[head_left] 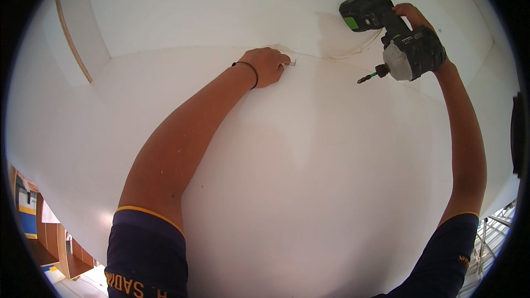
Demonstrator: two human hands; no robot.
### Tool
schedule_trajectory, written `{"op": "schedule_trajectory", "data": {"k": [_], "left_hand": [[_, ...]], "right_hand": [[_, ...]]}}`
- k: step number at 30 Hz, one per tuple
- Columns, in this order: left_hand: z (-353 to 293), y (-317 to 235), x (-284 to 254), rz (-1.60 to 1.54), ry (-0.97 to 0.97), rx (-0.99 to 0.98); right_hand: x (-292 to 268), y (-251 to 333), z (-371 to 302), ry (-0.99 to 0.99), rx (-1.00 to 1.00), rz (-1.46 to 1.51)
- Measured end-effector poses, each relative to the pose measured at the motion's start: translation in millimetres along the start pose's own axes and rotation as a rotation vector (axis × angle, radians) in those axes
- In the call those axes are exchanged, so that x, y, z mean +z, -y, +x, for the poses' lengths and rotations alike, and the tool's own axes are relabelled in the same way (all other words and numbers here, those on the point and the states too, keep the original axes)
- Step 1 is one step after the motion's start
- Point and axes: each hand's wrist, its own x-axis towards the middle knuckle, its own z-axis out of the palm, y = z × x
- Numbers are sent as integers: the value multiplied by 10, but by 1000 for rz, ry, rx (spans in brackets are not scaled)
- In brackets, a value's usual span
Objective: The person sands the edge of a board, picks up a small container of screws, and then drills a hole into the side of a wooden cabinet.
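My left hand (265, 66) is raised to the line where two white panels meet. Its fingers pinch a small pale angled piece, perhaps a clip or bracket (293, 62), against the surface. A dark band circles that wrist. Up at the right, my right hand (419, 16) grips a black and grey cordless impact driver (406, 55), held upside down with its battery uppermost. The driver's bit (365, 79) points left and a little down, apart from the surface and from the small piece. Part of my right hand is hidden behind the tool.
White panels (309, 187) surround both arms. A thin pale wire (356, 52) runs along the seam behind the driver. At the upper left is a narrow wood-coloured edge (72, 36). Wooden shelving (80, 265) stands at the lower left, and metal framing (486, 237) shows at the lower right.
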Motion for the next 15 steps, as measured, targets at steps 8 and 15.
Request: {"op": "schedule_trajectory", "data": {"k": [8,15], "left_hand": [[-53,-233,-53,-2,33,-18],[-33,-312,-36,-17,33,-11]], "right_hand": [[1,490,-257,79,153,-44],[99,416,-339,-52,157,227]]}}
